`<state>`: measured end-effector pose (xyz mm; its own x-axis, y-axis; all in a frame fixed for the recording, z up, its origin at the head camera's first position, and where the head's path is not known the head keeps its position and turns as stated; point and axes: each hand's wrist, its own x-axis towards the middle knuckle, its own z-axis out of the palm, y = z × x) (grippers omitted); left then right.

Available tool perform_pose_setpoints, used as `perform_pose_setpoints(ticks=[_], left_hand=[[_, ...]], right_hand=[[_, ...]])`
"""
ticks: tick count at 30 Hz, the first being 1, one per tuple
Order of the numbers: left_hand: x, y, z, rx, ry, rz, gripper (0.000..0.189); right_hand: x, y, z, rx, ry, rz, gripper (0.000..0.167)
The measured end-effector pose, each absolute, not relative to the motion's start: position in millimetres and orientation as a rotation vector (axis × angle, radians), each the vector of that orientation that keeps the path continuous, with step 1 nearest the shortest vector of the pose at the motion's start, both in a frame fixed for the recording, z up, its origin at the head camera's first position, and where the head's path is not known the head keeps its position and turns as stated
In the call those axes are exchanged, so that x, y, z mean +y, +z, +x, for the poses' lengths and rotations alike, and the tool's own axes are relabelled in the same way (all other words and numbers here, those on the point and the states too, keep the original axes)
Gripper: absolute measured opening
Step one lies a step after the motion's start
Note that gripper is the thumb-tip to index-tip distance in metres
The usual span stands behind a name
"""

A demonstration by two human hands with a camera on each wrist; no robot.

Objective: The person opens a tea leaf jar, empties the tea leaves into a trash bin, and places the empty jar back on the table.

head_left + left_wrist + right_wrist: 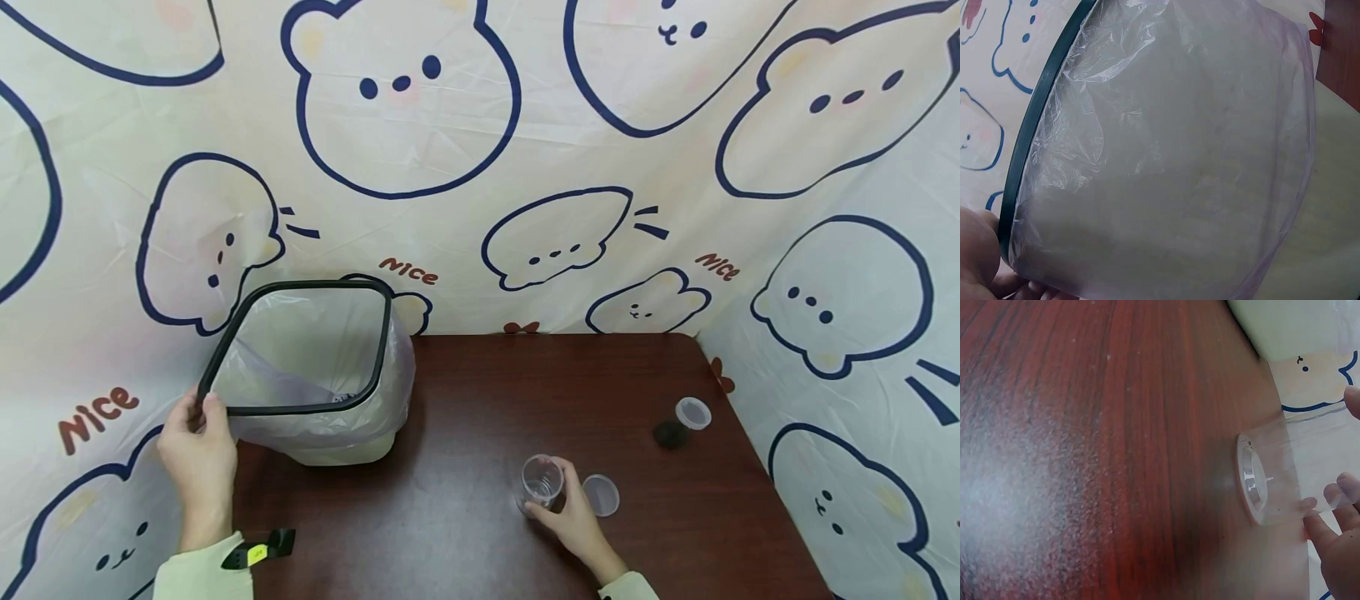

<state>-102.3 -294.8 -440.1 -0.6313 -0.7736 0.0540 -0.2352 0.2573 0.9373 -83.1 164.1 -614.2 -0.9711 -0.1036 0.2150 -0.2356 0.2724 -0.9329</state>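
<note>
At the left of the head view my left hand (201, 454) pinches the near left corner of a trash bin's dark rim (300, 410). A thin clear-lilac plastic bag (1166, 156) lines the pale bin (345, 452) and hangs down over its outside. My right hand (573, 517) grips a clear plastic cup (542, 482), thumb on one side and fingers on the other. The right wrist view shows the cup's base (1254, 481) close over the wooden table. Just right of that hand lies a clear round lid (601, 495).
Toward the right edge of the brown table (480, 392) sits a small dark round clump (671, 433). A small white-rimmed tub or lid (693, 413) lies right beside it. Cartoon-printed cloth (450, 250) hangs behind the table and along its right side.
</note>
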Motion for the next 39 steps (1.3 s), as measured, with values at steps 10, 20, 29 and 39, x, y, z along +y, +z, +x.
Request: perform_pose_setpoints(ticks=[10,20,29,39], left_hand=[[-294.9,-441.2,-100.5,-2.023,-1.380,0.922,0.049],[-293.6,-440.3,-100.6,-2.022,-1.362,0.931,0.049],[-293.3,-441.1,-101.2,-2.007,-1.359,0.926,0.048],[-293.3,-440.0,-102.9,-2.015,-1.364,0.943,0.048]], right_hand=[[162.2,-606.7,-78.2,-2.451,1.766,0.303,0.077],[173.9,-625.2,-80.9,-2.529,1.728,0.280,0.094],[184.3,-613.5,-79.9,-2.342,1.776,0.337,0.051],[198.2,-578.6,-94.3,-2.069,1.749,0.119,0.031]])
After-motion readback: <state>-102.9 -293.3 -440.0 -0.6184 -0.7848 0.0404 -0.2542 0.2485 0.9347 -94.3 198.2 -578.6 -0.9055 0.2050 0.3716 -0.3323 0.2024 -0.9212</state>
